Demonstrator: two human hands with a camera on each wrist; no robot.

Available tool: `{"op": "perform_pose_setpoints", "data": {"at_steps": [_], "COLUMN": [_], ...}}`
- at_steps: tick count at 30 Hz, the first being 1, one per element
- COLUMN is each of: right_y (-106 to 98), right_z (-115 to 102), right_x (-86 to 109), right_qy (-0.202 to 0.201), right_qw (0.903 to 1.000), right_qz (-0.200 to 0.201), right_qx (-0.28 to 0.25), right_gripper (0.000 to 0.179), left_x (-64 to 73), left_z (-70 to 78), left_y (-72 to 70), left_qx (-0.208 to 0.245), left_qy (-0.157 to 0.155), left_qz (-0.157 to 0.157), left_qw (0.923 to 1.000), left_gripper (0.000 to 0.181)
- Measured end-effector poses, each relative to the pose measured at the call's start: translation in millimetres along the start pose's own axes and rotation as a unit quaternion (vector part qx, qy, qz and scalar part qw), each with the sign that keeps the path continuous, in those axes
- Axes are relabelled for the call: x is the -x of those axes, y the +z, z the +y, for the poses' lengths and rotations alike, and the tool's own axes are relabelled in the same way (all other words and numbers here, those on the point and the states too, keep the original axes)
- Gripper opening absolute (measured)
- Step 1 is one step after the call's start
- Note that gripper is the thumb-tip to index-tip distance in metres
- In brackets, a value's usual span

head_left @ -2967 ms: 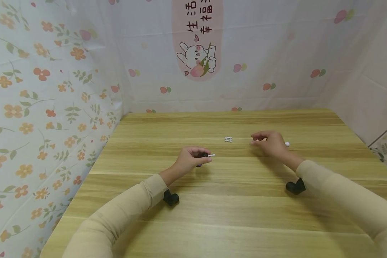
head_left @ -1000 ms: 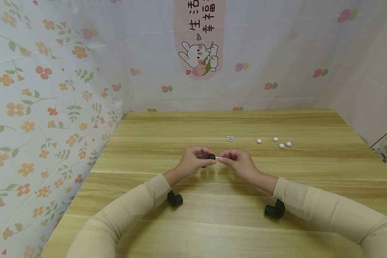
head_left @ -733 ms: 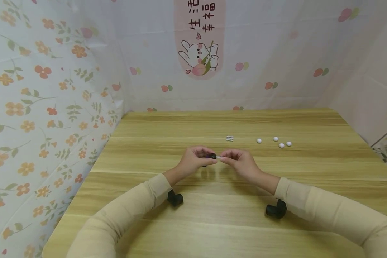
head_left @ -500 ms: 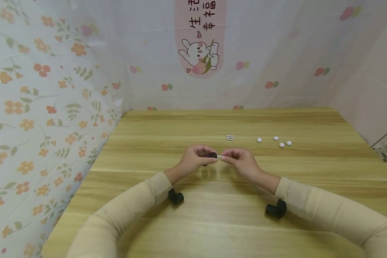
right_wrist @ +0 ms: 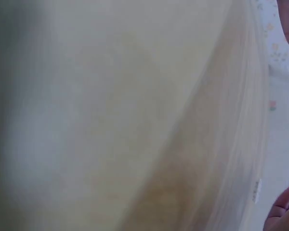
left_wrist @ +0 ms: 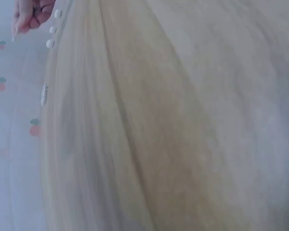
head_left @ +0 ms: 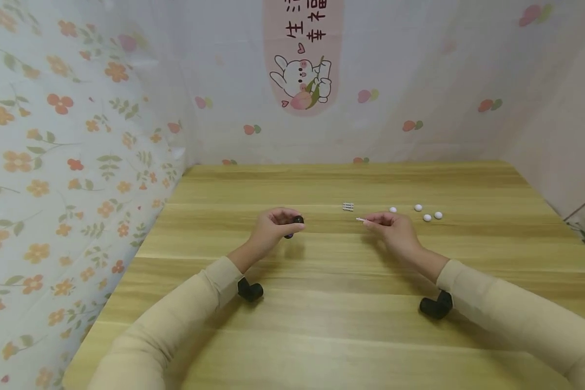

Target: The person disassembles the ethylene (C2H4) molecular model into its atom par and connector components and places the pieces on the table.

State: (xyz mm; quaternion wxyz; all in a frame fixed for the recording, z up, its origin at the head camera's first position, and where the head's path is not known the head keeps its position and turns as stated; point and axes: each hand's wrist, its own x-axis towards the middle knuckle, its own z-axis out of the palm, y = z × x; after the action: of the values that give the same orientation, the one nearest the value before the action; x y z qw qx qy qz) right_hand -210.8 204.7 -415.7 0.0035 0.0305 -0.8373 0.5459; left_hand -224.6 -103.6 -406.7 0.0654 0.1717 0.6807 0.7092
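The left hand (head_left: 267, 233) curls its fingers round one black, rounded object (head_left: 299, 220), held above the wooden table (head_left: 322, 314); the right hand (head_left: 396, 233) pinches one thin white stick (head_left: 360, 219) over it. Beyond lie four white balls (head_left: 427, 218) and one cluster of pale rods (head_left: 348, 207); on the backdrop cloth (head_left: 395, 65), 生 and 幸 can be read.

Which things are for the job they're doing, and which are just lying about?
For the job:
- dark piece, in the left hand
- white stick, in the right hand
- probably the four white balls and small white pieces, though neither hand holds them

Probably just around:
- patterned cloth
- wooden table
- black wrist gear
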Motion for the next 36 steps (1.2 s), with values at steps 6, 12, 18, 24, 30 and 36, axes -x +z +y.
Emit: {"op": "perform_pose_setpoints", "data": {"at_steps": [6, 12, 18, 24, 30, 36], "right_y": [5, 14, 21, 23, 22, 23], "right_z": [0, -2, -3, -3, -1, -2], "right_x": [-20.6, -40.5, -57.0, -64.6, -67.0, -69.1], "right_qy": [0.037, 0.059, 0.054, 0.057, 0.056, 0.044], "right_qw": [0.999, 0.9973, 0.9963, 0.9925, 0.99, 0.9893], "right_qz": [-0.013, -0.022, -0.02, -0.014, -0.007, -0.005], "right_qx": [0.02, 0.037, 0.065, 0.107, 0.129, 0.139], "right_gripper": [0.029, 0.027, 0.025, 0.019, 0.019, 0.017], "left_x": [0.4, 7.1, 8.5, 6.1, 6.2, 5.5], "left_z": [1.5, 11.8, 11.9, -0.4, -2.9, -3.5], "left_y": [4.3, 9.4, 10.2, 8.5, 11.8, 12.8], "left_qx": [-0.018, -0.013, -0.001, -0.004, -0.011, -0.011], "left_qy": [-0.016, -0.024, -0.012, 0.002, 0.002, -0.004], "left_qz": [-0.021, -0.031, -0.04, -0.042, -0.049, -0.054], "left_qw": [0.9995, 0.9991, 0.9991, 0.9991, 0.9988, 0.9985], "left_gripper": [0.025, 0.023, 0.025, 0.022, 0.021, 0.022]}}
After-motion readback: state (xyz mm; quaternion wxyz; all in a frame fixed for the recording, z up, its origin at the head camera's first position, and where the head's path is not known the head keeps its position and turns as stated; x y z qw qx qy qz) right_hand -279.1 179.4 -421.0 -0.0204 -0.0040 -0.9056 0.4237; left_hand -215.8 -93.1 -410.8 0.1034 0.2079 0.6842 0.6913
